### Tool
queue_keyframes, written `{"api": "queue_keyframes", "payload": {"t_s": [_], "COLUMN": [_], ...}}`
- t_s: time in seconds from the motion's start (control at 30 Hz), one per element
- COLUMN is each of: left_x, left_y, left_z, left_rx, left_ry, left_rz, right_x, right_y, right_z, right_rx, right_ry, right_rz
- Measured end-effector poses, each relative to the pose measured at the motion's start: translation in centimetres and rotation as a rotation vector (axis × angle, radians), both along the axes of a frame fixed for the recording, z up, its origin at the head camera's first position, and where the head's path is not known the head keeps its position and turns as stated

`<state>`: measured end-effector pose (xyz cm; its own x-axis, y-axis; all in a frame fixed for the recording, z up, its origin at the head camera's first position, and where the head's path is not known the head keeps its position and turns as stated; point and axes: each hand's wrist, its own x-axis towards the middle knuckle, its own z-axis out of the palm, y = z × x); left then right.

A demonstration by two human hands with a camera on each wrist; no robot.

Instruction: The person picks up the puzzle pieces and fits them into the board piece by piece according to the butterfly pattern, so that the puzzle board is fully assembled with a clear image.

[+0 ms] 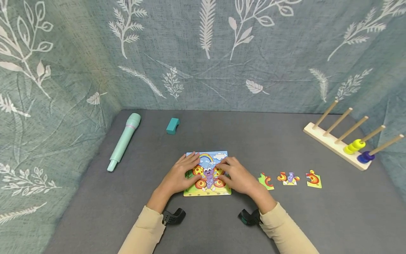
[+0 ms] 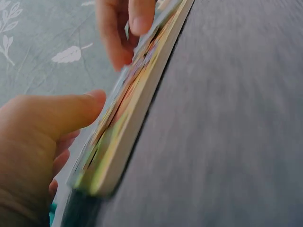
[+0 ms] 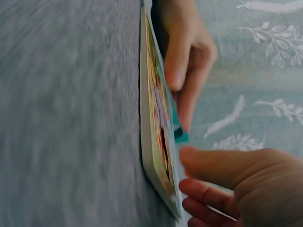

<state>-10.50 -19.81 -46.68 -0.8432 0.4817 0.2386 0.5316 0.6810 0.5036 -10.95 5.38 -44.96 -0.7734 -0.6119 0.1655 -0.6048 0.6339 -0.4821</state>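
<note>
A butterfly jigsaw puzzle [image 1: 207,192] in a flat frame with a pale edge lies on the table before me. My left hand [image 1: 180,175] reaches over its left side, fingers extended and thumb at the picture. Over the right side is my right hand [image 1: 238,175], its fingers lightly bent and fingertips at the butterfly's wing. Neither hand holds a piece. Seen edge-on in the left wrist view, the puzzle [image 2: 125,120] shows dark seams between its pieces, with my left thumb [image 2: 78,109] close by. The right wrist view shows thumb and fingers apart beside the puzzle [image 3: 158,123].
Right of the puzzle lie three loose jigsaw parts: a green-red one [image 1: 265,181], a purple-orange one [image 1: 289,179] and a yellow-orange one [image 1: 314,180]. A wooden peg stacker [image 1: 331,143] stands far right. Back left are a mint toy microphone [image 1: 123,143] and a teal block [image 1: 172,126].
</note>
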Motion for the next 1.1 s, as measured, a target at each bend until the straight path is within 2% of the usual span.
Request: {"api": "queue_keyframes", "payload": {"t_s": [0.13,0.27,0.53,0.73,1.1], "left_x": [0.8,1.6,2.3,2.8,2.9], "left_y": [-1.3,-2.3,-3.0,-3.4,-3.7], "left_z": [0.0,0.0,-0.1,-0.1,-0.4], "left_rx": [0.007,-0.001,-0.047,-0.047,-0.055], "left_ry": [-0.045,-0.064,-0.017,-0.017,-0.036], "left_rz": [0.021,0.025,0.006,-0.006,-0.011], "right_x": [0.1,0.4,1.6,2.7,4.1], "right_y": [1.4,3.5,8.4,11.3,13.3], "right_z": [0.4,0.5,0.4,0.1,0.1], "right_rx": [-0.015,-0.028,-0.043,-0.026,0.013], "right_ry": [-0.076,-0.113,-0.085,-0.091,-0.111], "right_rz": [-0.018,-0.046,-0.107,-0.134,-0.188]}}
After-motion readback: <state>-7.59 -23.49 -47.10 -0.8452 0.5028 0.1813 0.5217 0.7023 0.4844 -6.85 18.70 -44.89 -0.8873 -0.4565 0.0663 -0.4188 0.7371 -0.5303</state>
